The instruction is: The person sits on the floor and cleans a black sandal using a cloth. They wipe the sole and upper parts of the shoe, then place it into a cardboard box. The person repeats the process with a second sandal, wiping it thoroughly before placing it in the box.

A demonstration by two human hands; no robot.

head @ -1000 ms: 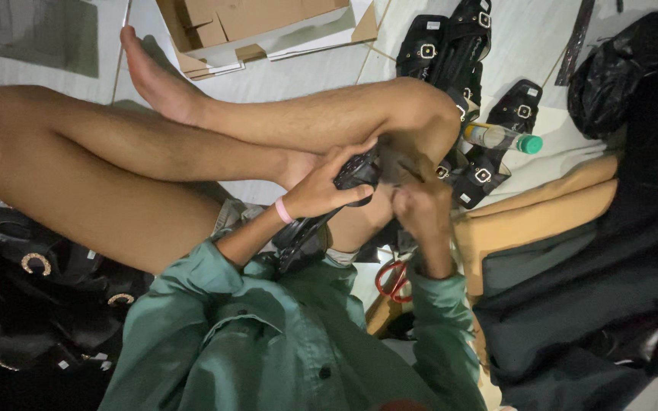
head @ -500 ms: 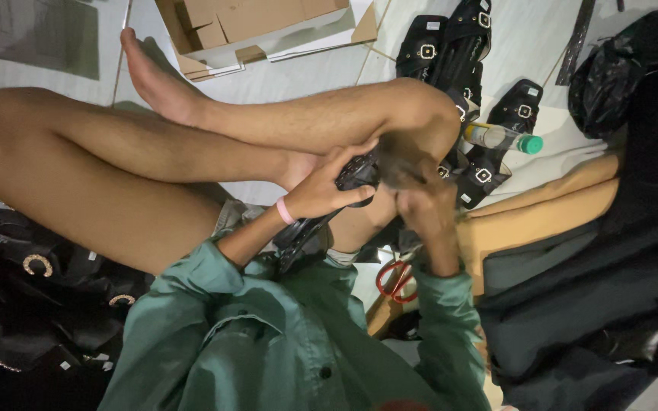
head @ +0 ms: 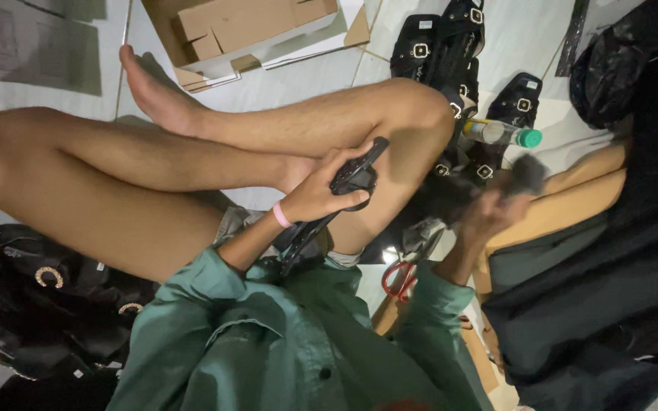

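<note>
Tiled floor [head: 298, 84], pale, with the person seated on it, bare legs crossed in front.

Work piece: black sandal [head: 348, 183] with strap, propped against the raised knee. Left hand [head: 321, 194] is closed around it, fingers wrapped over the upper part, a pink band at that wrist.

Change since a second ago: both hands were together on the sandal at the knee; now the right hand [head: 496, 209] has left it and swung out to the right, well apart from the left. So the sandal is held one-handed for the moment (a pause in the two-handed handling, by the look of it).

Right hand is motion-blurred. Something dark and fuzzy sits at its fingertips, but whether it grips that, and how far it is open, cannot be told.

Around: red-handled scissors [head: 401, 278] below the right hand; plastic bottle with green cap [head: 504, 135] above it, beside a row of black buckled sandals [head: 451, 53]. Cardboard box [head: 245, 27] far beyond the left hand. More dark sandals [head: 32, 297] heaped at the left, partly cut off by the frame edge.
</note>
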